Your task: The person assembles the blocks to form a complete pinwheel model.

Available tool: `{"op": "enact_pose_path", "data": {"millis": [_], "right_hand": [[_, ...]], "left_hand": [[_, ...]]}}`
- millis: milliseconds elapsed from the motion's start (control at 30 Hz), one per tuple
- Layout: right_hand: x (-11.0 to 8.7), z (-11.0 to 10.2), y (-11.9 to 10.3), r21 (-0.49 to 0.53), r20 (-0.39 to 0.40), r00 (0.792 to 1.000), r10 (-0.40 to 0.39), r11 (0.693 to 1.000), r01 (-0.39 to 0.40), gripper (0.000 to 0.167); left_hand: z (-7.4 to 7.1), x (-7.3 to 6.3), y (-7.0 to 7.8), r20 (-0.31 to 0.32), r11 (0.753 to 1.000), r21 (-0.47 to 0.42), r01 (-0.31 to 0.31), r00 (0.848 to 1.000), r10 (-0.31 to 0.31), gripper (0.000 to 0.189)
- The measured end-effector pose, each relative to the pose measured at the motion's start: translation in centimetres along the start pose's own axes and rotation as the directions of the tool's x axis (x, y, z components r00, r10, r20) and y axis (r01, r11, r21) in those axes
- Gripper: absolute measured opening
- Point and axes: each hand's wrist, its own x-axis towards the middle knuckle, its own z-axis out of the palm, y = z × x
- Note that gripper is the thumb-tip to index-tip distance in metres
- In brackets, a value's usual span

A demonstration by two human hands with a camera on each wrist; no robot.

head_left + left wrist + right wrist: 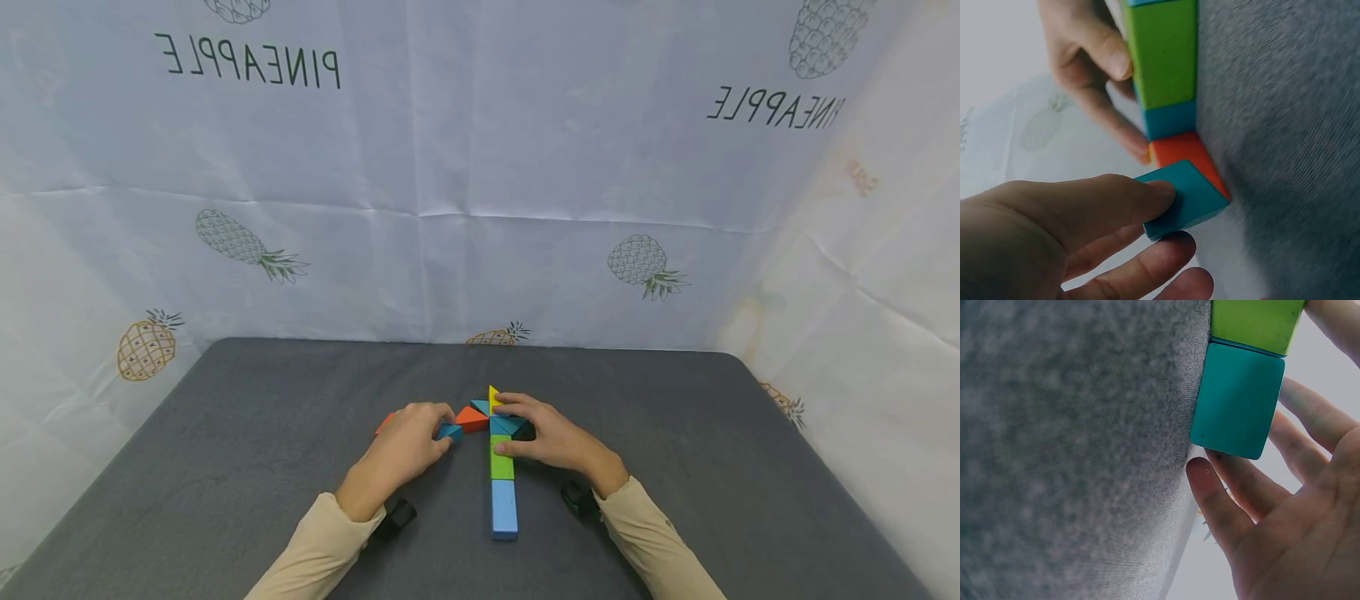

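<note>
My left hand [405,446] pinches a blue triangular block [1194,197] between thumb and fingers, against or just beside a red triangular block [471,420]. My right hand [551,437] rests its fingertips on the upper part of a row of blocks. Its thumb touches the green block [502,467], and the forefinger lies by a yellow triangular block [492,400]. Below the green one lies a light-blue oblong block [504,508]. In the right wrist view, the right fingers are fairly straight beside a teal block [1238,400].
Another red block [384,422] shows partly behind my left hand. A blue triangular block [479,406] sits left of the yellow one. Everything lies on a dark grey table [262,500], with a pineapple-print cloth [450,167] hanging behind.
</note>
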Motion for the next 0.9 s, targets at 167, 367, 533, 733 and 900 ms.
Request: {"op": "enact_pose_path", "data": {"millis": [167, 367, 533, 733, 900], "right_hand": [[0.0, 0.1, 0.1, -0.001, -0.001, 1.0, 0.004, 1.0, -0.004, 0.065], [0.0, 0.0, 0.1, -0.002, -0.002, 1.0, 0.006, 1.0, -0.006, 0.065], [0.1, 0.0, 0.1, -0.009, -0.005, 1.0, 0.007, 1.0, -0.007, 0.065], [0.1, 0.0, 0.0, -0.006, -0.008, 1.0, 0.014, 1.0, -0.014, 0.066], [0.1, 0.0, 0.1, -0.008, -0.006, 1.0, 0.004, 1.0, -0.004, 0.065]], "left_hand": [[1.0, 0.1, 0.0, 0.01, 0.998, 0.039, -0.04, 0.999, 0.04, 0.021], [1.5, 0.3, -0.1, -0.008, 0.997, 0.05, -0.057, 0.998, 0.058, 0.019], [1.7, 0.5, -0.3, -0.084, 0.997, 0.031, -0.073, 0.994, 0.075, 0.015], [2.0, 1.1, -0.6, -0.175, 0.997, 0.035, -0.074, 0.981, 0.079, 0.015], [2.1, 1.7, -0.6, -0.198, 0.998, 0.021, -0.065, 0.978, 0.068, 0.014]]}}
